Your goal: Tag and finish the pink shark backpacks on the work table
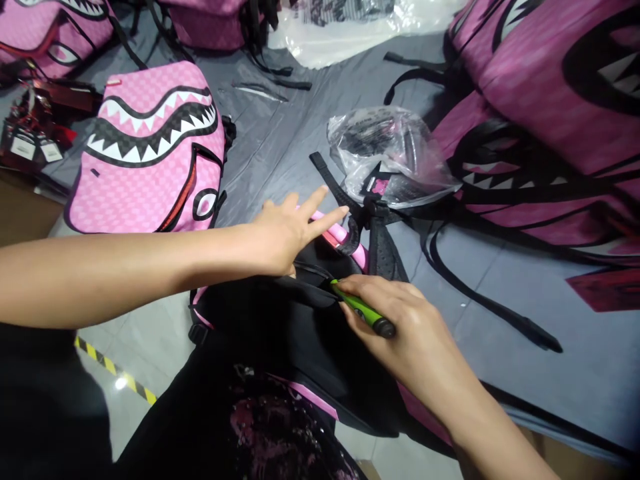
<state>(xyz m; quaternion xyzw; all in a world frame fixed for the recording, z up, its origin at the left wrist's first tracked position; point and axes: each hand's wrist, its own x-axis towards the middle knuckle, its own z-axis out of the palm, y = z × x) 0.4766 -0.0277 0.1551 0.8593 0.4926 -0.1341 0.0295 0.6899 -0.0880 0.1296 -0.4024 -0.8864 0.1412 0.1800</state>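
A black and pink backpack [300,333] lies back side up at the near edge of the grey table [280,147], its black straps [380,247] reaching away from me. My left hand [290,227] rests flat on its top by the pink handle [340,237], fingers spread. My right hand [400,333] is closed around a green tool with a black end [363,310], its tip against a seam of the backpack.
A pink backpack with a shark-mouth print [150,153] stands at the left. More pink backpacks [545,100] are piled at the right. A crumpled clear plastic bag [390,153] lies beyond the straps. Yellow-black tape [115,370] marks the floor below.
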